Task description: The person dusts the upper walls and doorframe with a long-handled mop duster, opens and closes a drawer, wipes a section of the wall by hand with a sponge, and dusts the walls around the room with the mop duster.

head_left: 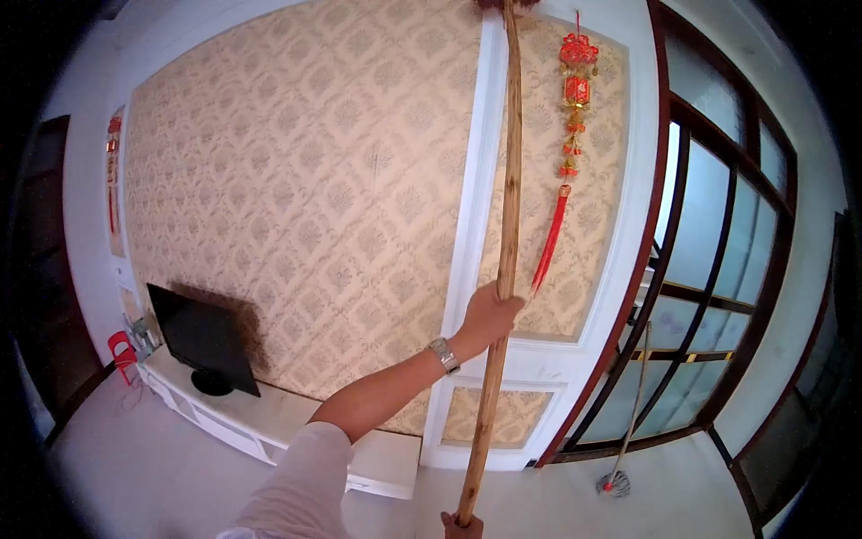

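A long wooden pole (508, 216) stands nearly upright in front of me, leaning slightly to the right towards its top. My left hand (489, 316), with a metal watch (444, 355) at the wrist, is wrapped round its middle. Lower down, at the bottom edge of the view, my right hand (462, 526) grips the pole's lower end; only part of that hand shows. A dark red, bristly head (506, 4) tops the pole, mostly cut off by the upper edge. Just right of the pole hangs a red and gold ornament (577, 90) with a red tassel (550, 238).
Patterned wallpaper (314, 162) in white framing covers the wall ahead. A black television (202, 340) stands on a low white cabinet (382, 458) at left. A mop (615, 483) leans by the dark-framed glass sliding doors (700, 216) at right. A red chair (120, 349) is far left.
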{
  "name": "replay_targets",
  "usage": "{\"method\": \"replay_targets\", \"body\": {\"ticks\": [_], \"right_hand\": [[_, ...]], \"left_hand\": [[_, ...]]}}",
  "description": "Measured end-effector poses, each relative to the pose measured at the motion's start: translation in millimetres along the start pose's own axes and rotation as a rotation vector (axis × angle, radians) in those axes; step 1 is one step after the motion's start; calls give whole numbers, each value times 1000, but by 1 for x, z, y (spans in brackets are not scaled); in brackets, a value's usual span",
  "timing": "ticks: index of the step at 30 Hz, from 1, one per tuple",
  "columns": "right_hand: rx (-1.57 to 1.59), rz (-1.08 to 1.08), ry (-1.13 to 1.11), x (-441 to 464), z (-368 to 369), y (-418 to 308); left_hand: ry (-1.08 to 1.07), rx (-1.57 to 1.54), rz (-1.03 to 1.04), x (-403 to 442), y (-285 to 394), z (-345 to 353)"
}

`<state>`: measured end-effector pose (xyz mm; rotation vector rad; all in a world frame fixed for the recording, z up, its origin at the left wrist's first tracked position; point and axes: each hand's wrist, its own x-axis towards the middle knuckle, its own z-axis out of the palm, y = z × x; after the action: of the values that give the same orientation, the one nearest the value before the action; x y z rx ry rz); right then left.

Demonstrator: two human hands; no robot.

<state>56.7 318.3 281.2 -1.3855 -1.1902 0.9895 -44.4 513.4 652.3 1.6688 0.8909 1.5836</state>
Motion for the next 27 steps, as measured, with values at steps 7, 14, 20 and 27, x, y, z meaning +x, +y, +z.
{"method": "replay_targets", "body": {"ticks": [7, 14, 20, 27], "right_hand": [[125, -155, -193, 7, 14, -95], [396, 164, -488, 24, 70, -150], [495, 150, -565, 45, 173, -187], [545, 106, -673, 48, 297, -230]], "left_hand": [[12, -325, -58, 21, 35, -33], [11, -288, 40, 52, 53, -100], [-7, -207, 41, 78, 46, -192], [-4, -212, 92, 98, 51, -298]]}}
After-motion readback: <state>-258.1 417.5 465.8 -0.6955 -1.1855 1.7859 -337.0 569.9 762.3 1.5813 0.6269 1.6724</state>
